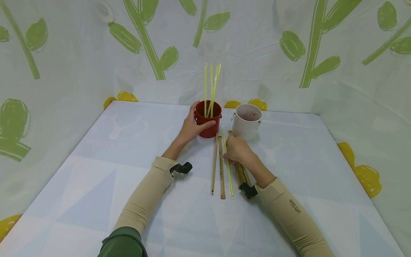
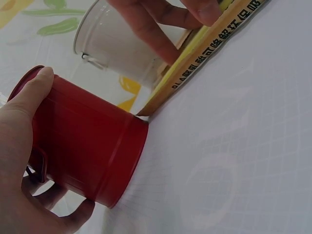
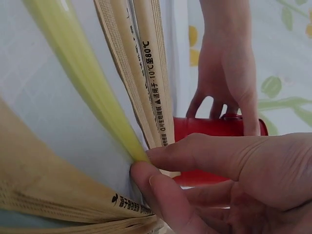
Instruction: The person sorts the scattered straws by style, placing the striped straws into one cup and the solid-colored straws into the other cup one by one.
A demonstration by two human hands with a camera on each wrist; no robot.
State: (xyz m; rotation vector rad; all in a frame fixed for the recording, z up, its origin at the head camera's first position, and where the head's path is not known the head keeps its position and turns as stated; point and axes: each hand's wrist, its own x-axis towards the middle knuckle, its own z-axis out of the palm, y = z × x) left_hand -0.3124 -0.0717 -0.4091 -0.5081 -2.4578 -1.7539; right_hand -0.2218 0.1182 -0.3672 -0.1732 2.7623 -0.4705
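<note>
My left hand (image 1: 191, 128) holds a small red bucket (image 1: 209, 131), its thumb across the near side and fingers round the far left. Several yellow straws (image 1: 212, 85) stand upright in this bucket, leaning slightly apart. Lower right of it, my right hand (image 1: 239, 148) pinches a yellow straw (image 3: 92, 87) between thumb and index finger, near the straw's far end. That straw lies among brown paper-wrapped straws (image 1: 221, 171) with printed lettering, two to its left and several more partly hidden under the right hand.
A white bucket (image 1: 245, 125) with wire handle fittings stands right of the red one, just beyond my right hand. The pale patterned table (image 1: 128, 157) ends at a wall covering (image 1: 250, 64) printed with green leaves. Each sleeve carries a black wrist mount (image 1: 183, 167).
</note>
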